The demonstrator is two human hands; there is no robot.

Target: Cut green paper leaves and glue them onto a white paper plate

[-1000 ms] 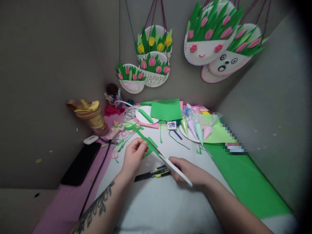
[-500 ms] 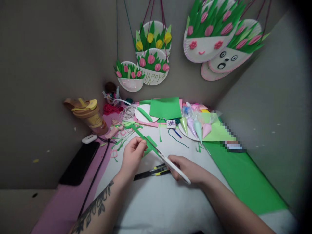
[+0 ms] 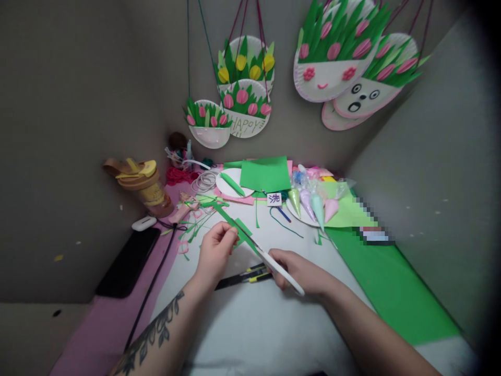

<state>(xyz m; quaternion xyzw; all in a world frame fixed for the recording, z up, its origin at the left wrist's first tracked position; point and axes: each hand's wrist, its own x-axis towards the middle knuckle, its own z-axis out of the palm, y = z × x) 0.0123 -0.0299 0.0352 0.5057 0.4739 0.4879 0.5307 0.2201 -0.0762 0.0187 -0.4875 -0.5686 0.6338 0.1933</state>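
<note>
Now less green paper (image 3: 223, 211) shows beneath the scissors (image 3: 281, 270) than a second ago; the left hand (image 3: 216, 245) pinches its narrow, flat length, while the right hand (image 3: 299, 269) grips the white handles.

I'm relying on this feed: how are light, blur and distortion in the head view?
Head view: dim light, black shading at the right edge; head view: slightly soft, so the scissors' blade line over the green paper reads poorly; head view: blocky pixels by the far end of the large green sheet; forearms look stretched.

Walls (image 3: 70, 115), grey, dimly lit, on three sides of a tabletop (image 3: 242, 329), pink at left, white at centre.
</note>
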